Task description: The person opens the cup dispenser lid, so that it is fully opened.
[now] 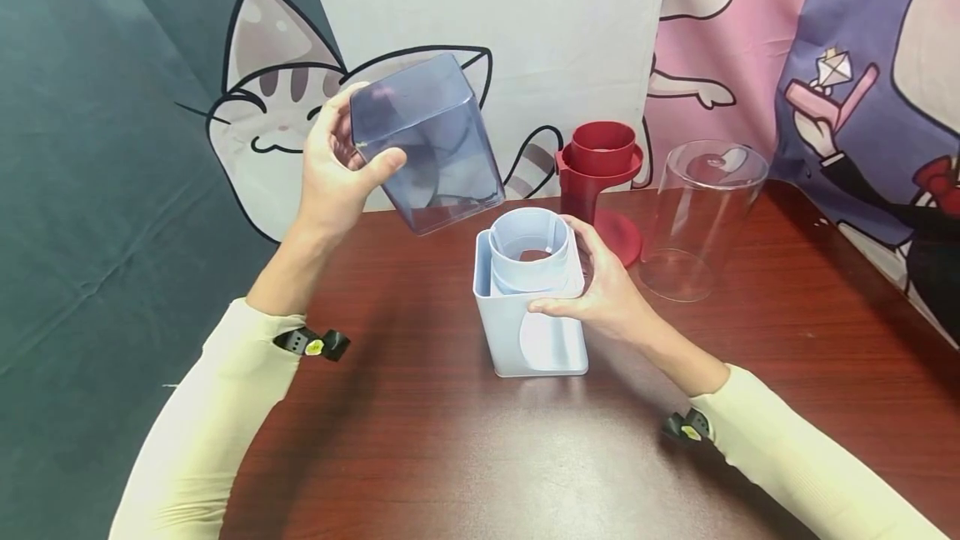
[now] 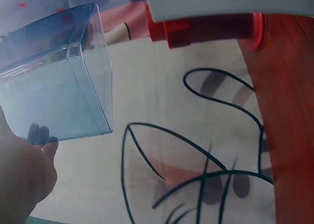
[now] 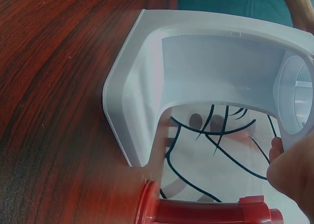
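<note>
Up at the left of the head view, my left hand (image 1: 330,169) holds a see-through bluish square box (image 1: 450,144) by one side, tilted, with the thumb along its near face. The left wrist view shows fingertips seen through the wall of the same box (image 2: 54,96). My right hand (image 1: 611,290) grips the upper right side of a white square-sided holder (image 1: 497,332) standing on the table. A round ring (image 1: 528,273) sits in the holder's top. The right wrist view shows a large curved opening in the holder (image 3: 127,96).
Behind the white holder stands a red round-based holder (image 1: 618,236) with a cup-like top. To its right is a clear open cylinder (image 1: 705,223) on the brown table (image 1: 420,440). A cartoon-printed cloth (image 1: 525,15) hangs along the back.
</note>
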`<state>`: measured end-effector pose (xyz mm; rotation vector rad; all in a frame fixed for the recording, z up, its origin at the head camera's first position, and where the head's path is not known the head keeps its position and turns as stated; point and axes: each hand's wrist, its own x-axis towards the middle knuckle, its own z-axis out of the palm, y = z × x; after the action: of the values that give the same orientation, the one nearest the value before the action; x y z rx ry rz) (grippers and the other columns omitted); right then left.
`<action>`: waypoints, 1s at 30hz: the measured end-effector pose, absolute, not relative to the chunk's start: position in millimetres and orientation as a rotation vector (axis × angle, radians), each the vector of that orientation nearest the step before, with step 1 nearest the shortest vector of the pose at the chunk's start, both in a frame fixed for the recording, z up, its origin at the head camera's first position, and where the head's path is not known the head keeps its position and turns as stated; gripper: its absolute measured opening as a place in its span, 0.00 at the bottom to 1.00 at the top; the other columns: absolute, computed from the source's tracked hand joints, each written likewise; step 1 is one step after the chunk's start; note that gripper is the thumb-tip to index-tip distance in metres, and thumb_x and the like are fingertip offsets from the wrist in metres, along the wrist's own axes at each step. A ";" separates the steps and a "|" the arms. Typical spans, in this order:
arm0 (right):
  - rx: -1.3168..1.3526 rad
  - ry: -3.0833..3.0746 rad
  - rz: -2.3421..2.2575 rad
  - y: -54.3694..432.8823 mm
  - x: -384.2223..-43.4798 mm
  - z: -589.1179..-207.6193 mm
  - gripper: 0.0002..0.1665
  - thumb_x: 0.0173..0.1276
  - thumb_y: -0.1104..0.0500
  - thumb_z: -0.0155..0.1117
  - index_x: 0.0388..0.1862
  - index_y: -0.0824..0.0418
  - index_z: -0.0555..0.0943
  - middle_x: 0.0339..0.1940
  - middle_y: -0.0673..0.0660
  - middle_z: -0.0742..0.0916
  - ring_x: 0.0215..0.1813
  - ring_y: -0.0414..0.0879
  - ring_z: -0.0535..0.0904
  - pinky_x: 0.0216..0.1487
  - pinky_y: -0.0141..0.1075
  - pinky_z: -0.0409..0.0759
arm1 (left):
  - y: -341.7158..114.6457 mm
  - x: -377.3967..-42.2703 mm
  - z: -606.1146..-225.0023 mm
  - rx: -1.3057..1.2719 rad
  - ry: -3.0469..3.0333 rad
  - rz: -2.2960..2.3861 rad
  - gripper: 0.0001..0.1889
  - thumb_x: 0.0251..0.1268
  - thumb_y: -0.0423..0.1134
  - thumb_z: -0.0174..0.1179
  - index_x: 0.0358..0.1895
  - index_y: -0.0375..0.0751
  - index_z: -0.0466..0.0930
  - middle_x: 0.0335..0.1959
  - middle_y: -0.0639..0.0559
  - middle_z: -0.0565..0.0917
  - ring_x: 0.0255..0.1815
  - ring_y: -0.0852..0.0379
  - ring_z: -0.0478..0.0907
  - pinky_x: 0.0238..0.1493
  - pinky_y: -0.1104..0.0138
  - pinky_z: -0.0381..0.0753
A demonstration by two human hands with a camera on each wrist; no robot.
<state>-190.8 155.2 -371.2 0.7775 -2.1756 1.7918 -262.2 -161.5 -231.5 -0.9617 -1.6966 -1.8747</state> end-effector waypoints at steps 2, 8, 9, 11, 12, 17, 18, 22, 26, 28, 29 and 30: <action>0.770 -2.183 1.790 155.6 -190.3 -371.2 0.65 0.46 0.68 0.89 0.81 0.59 0.63 0.71 0.56 0.78 0.70 0.52 0.75 0.71 0.33 0.74 | -164.8 -265.4 -235.8 -0.908 -1.725 -1.871 0.40 0.52 0.29 0.79 0.71 0.33 0.73 0.61 0.43 0.84 0.56 0.52 0.83 0.58 0.67 0.84; 0.744 -2.226 1.768 156.1 -189.1 -370.1 0.65 0.47 0.66 0.90 0.81 0.57 0.62 0.72 0.55 0.78 0.71 0.51 0.74 0.73 0.37 0.73 | -169.7 -276.7 -253.9 -0.771 -1.779 -1.883 0.39 0.53 0.22 0.73 0.72 0.34 0.71 0.61 0.45 0.83 0.59 0.51 0.82 0.63 0.66 0.82; 0.744 -2.227 1.766 156.0 -189.3 -370.1 0.65 0.47 0.66 0.90 0.81 0.57 0.62 0.72 0.55 0.78 0.71 0.51 0.74 0.74 0.38 0.73 | -169.7 -278.3 -257.3 -0.757 -1.781 -1.888 0.39 0.53 0.21 0.73 0.72 0.34 0.71 0.61 0.45 0.83 0.59 0.51 0.82 0.63 0.65 0.81; 0.749 -2.228 1.762 155.9 -189.7 -370.4 0.65 0.48 0.65 0.90 0.81 0.57 0.62 0.72 0.55 0.78 0.71 0.51 0.75 0.74 0.40 0.73 | -168.9 -281.4 -264.2 -0.743 -1.784 -1.890 0.39 0.54 0.19 0.72 0.72 0.34 0.71 0.62 0.44 0.83 0.60 0.50 0.82 0.65 0.64 0.81; 0.750 -2.227 1.763 155.8 -189.8 -370.5 0.65 0.47 0.66 0.90 0.81 0.57 0.62 0.72 0.55 0.78 0.71 0.51 0.75 0.74 0.41 0.73 | -168.2 -282.9 -267.8 -0.738 -1.789 -1.888 0.39 0.54 0.19 0.72 0.72 0.34 0.70 0.62 0.44 0.82 0.61 0.50 0.81 0.66 0.63 0.80; 0.749 -2.221 1.770 156.0 -190.1 -371.2 0.65 0.48 0.66 0.90 0.81 0.57 0.62 0.72 0.56 0.78 0.71 0.52 0.75 0.73 0.40 0.74 | -162.6 -290.8 -286.4 -0.702 -1.834 -1.876 0.40 0.55 0.19 0.73 0.73 0.33 0.68 0.63 0.45 0.81 0.65 0.51 0.79 0.73 0.59 0.75; 0.746 -2.223 1.769 156.1 -190.0 -371.2 0.65 0.47 0.66 0.90 0.81 0.57 0.62 0.72 0.56 0.78 0.71 0.52 0.75 0.73 0.39 0.74 | -161.3 -292.7 -290.2 -0.694 -1.845 -1.875 0.40 0.56 0.19 0.73 0.73 0.33 0.68 0.63 0.45 0.80 0.66 0.51 0.79 0.74 0.59 0.74; 0.737 -2.228 1.766 156.5 -189.9 -371.5 0.65 0.48 0.65 0.90 0.81 0.56 0.63 0.72 0.54 0.78 0.71 0.50 0.75 0.72 0.36 0.74 | -155.8 -300.7 -305.1 -0.659 -1.889 -1.870 0.41 0.56 0.21 0.74 0.73 0.32 0.66 0.63 0.44 0.79 0.66 0.51 0.78 0.75 0.59 0.72; 0.742 -2.210 1.782 156.2 -190.4 -372.2 0.64 0.47 0.67 0.90 0.81 0.57 0.63 0.71 0.55 0.78 0.70 0.51 0.75 0.72 0.36 0.74 | -148.5 -307.0 -319.9 -0.629 -1.943 -1.873 0.43 0.55 0.22 0.76 0.75 0.31 0.64 0.63 0.46 0.78 0.64 0.53 0.77 0.73 0.60 0.73; 0.745 -2.204 1.789 156.0 -190.5 -372.3 0.64 0.47 0.67 0.90 0.81 0.58 0.63 0.71 0.56 0.78 0.70 0.51 0.75 0.73 0.37 0.74 | -144.2 -309.1 -326.9 -0.619 -1.956 -1.888 0.45 0.54 0.22 0.77 0.75 0.31 0.63 0.62 0.45 0.79 0.62 0.54 0.77 0.71 0.61 0.75; 0.746 -2.204 1.789 155.8 -190.5 -372.4 0.64 0.47 0.67 0.90 0.81 0.58 0.63 0.71 0.56 0.78 0.70 0.51 0.75 0.73 0.38 0.74 | -142.0 -309.7 -329.9 -0.614 -1.961 -1.896 0.45 0.53 0.21 0.77 0.75 0.31 0.62 0.62 0.45 0.79 0.62 0.54 0.77 0.70 0.61 0.76; 0.743 -2.206 1.790 155.8 -190.3 -372.3 0.64 0.47 0.66 0.90 0.81 0.57 0.63 0.71 0.55 0.78 0.70 0.51 0.75 0.73 0.38 0.74 | -139.7 -310.4 -333.1 -0.609 -1.965 -1.904 0.46 0.53 0.21 0.77 0.75 0.31 0.62 0.62 0.45 0.79 0.61 0.55 0.77 0.68 0.62 0.76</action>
<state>-190.3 155.8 -372.3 0.7431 -2.2056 1.7903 -310.4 -139.7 -333.1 -0.6092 -1.9653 -1.9040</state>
